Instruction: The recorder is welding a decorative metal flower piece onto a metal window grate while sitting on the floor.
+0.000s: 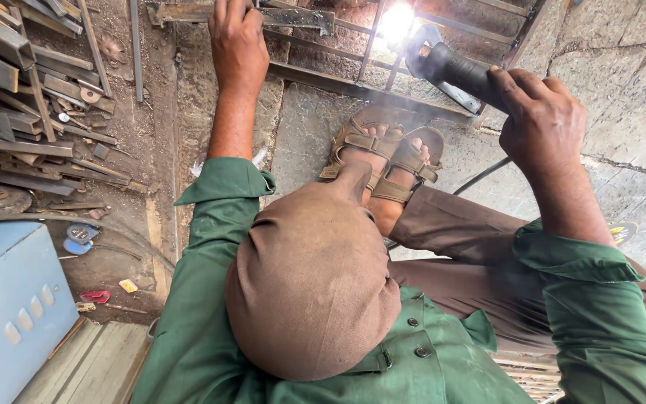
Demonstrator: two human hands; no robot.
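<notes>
Head view shows two hands at work over one metal grille frame (383,93) lying on the concrete floor (622,112). One left hand (238,41) is pressed onto one flat steel bar (293,16) at the frame's upper edge; its fingers are curled over the bar, gripping it, though the fingertips run out of view at the top. One right hand (543,120) is clenched fully around the dark handle of one welding electrode holder (450,69), thumb and fingers wrapped tight, no gap visible. One bright arc flash (398,21) burns at the holder's tip, directly on the frame's thin bars. One black cable (480,178) trails from below the right hand across the floor. Two sandalled feet (384,161) rest side by side, touching, just beside the frame's near rail. One pile of scrap steel offcuts (24,112) lies well apart to one side, near one blue metal box (9,299).
</notes>
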